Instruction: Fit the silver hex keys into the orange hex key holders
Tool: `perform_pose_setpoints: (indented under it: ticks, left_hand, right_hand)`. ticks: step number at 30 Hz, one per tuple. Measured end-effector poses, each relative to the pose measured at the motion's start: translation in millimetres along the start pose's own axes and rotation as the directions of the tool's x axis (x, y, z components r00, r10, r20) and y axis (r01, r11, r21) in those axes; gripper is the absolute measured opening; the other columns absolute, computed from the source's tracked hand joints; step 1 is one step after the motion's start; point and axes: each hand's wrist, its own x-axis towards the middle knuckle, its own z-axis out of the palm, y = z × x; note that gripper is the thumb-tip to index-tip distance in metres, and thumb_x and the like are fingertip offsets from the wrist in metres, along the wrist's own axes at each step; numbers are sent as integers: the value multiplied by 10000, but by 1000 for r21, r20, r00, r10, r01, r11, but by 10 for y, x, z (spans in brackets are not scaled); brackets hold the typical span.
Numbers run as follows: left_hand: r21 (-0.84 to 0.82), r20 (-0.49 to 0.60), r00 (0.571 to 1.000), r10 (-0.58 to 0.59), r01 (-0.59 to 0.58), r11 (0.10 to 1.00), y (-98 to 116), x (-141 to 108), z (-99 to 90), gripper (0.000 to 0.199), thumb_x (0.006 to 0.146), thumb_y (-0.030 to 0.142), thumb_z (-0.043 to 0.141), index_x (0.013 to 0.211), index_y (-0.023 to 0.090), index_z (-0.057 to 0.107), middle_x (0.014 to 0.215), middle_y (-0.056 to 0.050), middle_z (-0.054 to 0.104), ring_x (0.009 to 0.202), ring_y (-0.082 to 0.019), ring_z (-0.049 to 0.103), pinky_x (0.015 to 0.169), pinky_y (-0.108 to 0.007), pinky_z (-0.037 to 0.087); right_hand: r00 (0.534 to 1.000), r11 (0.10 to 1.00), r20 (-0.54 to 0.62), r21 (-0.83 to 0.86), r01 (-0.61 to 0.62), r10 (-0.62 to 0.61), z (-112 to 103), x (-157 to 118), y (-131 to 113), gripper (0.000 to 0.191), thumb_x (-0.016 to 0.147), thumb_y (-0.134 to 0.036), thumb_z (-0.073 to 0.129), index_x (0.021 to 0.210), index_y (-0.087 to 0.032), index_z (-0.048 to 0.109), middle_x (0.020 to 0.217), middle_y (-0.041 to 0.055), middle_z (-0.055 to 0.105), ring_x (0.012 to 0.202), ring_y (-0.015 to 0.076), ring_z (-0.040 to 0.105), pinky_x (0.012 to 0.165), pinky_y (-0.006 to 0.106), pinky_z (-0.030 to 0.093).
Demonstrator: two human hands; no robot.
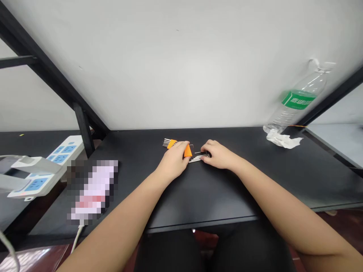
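Orange holder [187, 152], lying near the middle of the tabletop [204, 200], mostly under your left hand [176, 155]. Dark metal tips [166, 142] stick out of its left end. Left grip: pressed together on the holder, fingers over the far side, thumb on the near side.

Just right of it, a fan of silver rods [195, 159] runs out from a black piece [209, 154] at your right hand [217, 154]. Right grip: looks like thumb and fingers pinching the black piece; exact contact is partly hidden. The rods' left ends come close to your left thumb; can't tell if they touch.

Handling, my guess: holder is light, stiff plastic, hard to break; take it by the flat orange sides, clear of the tips. Rods likely rigid, smooth, a bit slippery and prone to swing or slide; hold them together near the black piece.

Further out: left, a pixelated pale device [95, 189] with a white cable [77, 238], then a white power strip [61, 153] with plugs in. Far right, a clear bottle [297, 99] with a green label, and crumpled tissue [283, 139] by its base. Pale wall [181, 68] behind.
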Motion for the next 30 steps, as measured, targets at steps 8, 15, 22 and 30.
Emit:
perform_pose_setpoints:
  ticks: [8, 15, 22, 30]
  left_hand:
    - [-101, -9, 998, 65, -66, 993, 83, 0, -8, 467, 859, 124, 637, 1317, 200, 594, 1334, -91, 679, 1227, -263, 649, 1058, -407, 519]
    - [-164, -2, 996, 89, -88, 983, 166, 1, -49, 325, 873, 123, 610, 1179, 230, 632, 1175, -44, 723, 1058, -225, 696, 914, -352, 555]
    - [-26, 17, 982, 187, -187, 982, 104, -18, -8, 450, 874, 92, 589, 1306, 217, 578, 1289, -80, 680, 1205, -269, 627, 1037, -435, 517]
    - [143, 1, 997, 75, -74, 987, -53, 11, -50, 481, 870, 121, 591, 1348, 174, 583, 1306, -128, 655, 1232, -331, 590, 1045, -491, 512]
  right_hand:
    - [969, 975, -177, 110, 196, -175, 33, -15, -211, 199, 918, -211, 605, 1114, -193, 633, 1125, 96, 638, 1024, 220, 607, 892, 363, 505]
    - [938, 912, -319, 328, 244, -136, 59, 15, -304, 235, 906, -175, 574, 1124, -187, 660, 1028, 56, 699, 833, 155, 664, 793, 302, 544]
    - [974, 776, -139, 629, -54, 180, 126, 46, -242, 128, 875, -218, 562, 933, -195, 673, 772, 5, 711, 605, 140, 666, 569, 250, 545]
    - [945, 903, -85, 334, -272, 316, -97, 56, 29, 124, 803, -203, 607, 813, -205, 731, 737, 17, 723, 616, 154, 646, 570, 256, 478]
